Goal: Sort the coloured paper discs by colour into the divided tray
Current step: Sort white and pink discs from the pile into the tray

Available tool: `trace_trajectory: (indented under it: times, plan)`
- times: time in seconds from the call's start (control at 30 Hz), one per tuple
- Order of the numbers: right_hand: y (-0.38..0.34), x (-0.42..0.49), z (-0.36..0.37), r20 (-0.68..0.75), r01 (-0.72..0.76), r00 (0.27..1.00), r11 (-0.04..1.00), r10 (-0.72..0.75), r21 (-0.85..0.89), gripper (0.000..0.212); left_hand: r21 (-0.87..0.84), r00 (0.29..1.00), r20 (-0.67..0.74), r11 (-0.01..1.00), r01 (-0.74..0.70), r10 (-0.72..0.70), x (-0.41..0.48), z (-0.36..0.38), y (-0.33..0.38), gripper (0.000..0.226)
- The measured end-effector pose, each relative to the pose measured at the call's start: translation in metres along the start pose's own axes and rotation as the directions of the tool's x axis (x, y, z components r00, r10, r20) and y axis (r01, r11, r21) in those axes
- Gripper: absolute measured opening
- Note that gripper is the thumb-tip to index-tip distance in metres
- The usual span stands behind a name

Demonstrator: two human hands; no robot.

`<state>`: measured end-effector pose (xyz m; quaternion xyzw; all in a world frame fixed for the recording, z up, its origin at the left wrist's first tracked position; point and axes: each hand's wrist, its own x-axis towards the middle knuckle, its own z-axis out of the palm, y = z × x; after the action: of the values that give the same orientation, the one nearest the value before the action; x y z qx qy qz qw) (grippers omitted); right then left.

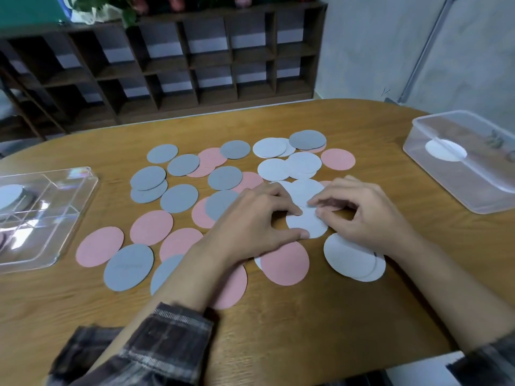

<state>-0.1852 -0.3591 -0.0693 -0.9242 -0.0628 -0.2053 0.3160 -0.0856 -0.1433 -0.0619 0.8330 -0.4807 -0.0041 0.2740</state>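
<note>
Several pink, grey and white paper discs lie spread over the wooden table [306,316]. My left hand [250,218] and my right hand [359,213] meet over a white disc [309,225] at the table's middle. The left thumb and fingers pinch that disc's near and far edge. The right fingers curl onto white discs [305,192] just behind it. A pink disc [284,263] and a white stack [351,259] lie close to my wrists. The clear divided tray [69,218] stands at the left edge with a white disc [9,195] in one compartment.
A clear plastic box [473,188] holding a white disc stands at the right edge of the table. A dark wooden shelf unit [167,65] lines the wall beyond the table. Grey discs [178,197] and pink discs [152,227] cover the left middle.
</note>
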Motion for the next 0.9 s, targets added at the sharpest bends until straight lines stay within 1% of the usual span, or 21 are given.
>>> trace_trajectory:
  times: [0.07,0.1,0.2,0.3,0.37,0.47,0.5,0.57,0.63,0.7,0.77,0.83,0.9]
  plan:
    - [0.000,0.000,0.001,0.025,-0.006,1.000,1.000,0.006,-0.012,0.018,0.043,1.000,-0.007,0.999,-0.012,0.012,-0.001,0.000,0.002,0.062]
    - [0.000,0.000,0.000,0.032,-0.010,0.999,1.000,0.010,-0.011,0.020,0.062,1.000,-0.016,0.998,-0.015,0.016,0.000,0.001,0.003,0.064]
    - [-0.002,0.000,-0.001,0.051,-0.025,0.998,1.000,0.025,-0.002,0.030,0.093,0.998,-0.050,0.995,-0.030,0.034,0.001,0.003,0.004,0.054]
    - [-0.004,0.000,-0.001,0.080,-0.051,0.995,0.999,0.051,-0.003,0.036,0.192,0.989,-0.063,0.974,-0.117,0.131,0.002,0.006,0.004,0.046]
    - [-0.004,0.000,-0.002,0.103,-0.052,0.993,0.999,0.051,0.006,0.039,0.207,0.981,-0.096,0.968,-0.143,0.166,0.003,0.008,0.004,0.041]
    - [-0.003,0.000,-0.004,0.116,-0.044,0.992,0.999,0.040,0.029,0.043,0.160,0.979,-0.140,0.979,-0.126,0.149,0.003,0.007,0.006,0.040]
    - [-0.003,0.001,-0.004,0.112,-0.034,0.993,0.999,0.031,0.028,0.041,0.149,0.978,-0.155,0.982,-0.115,0.138,0.002,0.007,0.007,0.040]
    - [-0.002,0.002,-0.002,0.082,0.010,0.997,1.000,-0.011,0.015,0.028,0.086,0.977,-0.189,0.993,-0.086,0.101,0.001,0.006,0.007,0.036]
    - [-0.001,0.003,0.000,0.039,0.044,0.998,0.999,-0.044,0.011,0.016,-0.022,0.976,-0.212,0.998,-0.063,0.057,0.001,0.003,0.006,0.029]
    - [-0.001,0.003,0.000,0.016,0.042,0.999,0.999,-0.043,0.012,0.013,-0.109,0.975,-0.220,0.994,-0.024,-0.001,-0.001,-0.001,0.005,0.022]
    - [-0.003,0.003,0.000,-0.004,0.040,0.999,0.999,-0.040,-0.002,0.012,-0.166,0.974,-0.217,0.986,0.026,-0.062,-0.004,-0.007,0.003,0.014]
    - [-0.005,0.001,0.001,-0.035,0.031,0.999,0.999,-0.032,-0.023,0.011,-0.179,0.978,-0.195,0.983,0.036,-0.072,-0.011,-0.012,-0.004,0.004]
    - [-0.008,0.000,0.003,-0.073,0.008,0.997,1.000,-0.011,-0.030,0.010,-0.158,0.992,-0.112,0.986,0.046,-0.065,-0.018,-0.017,-0.012,0.011]
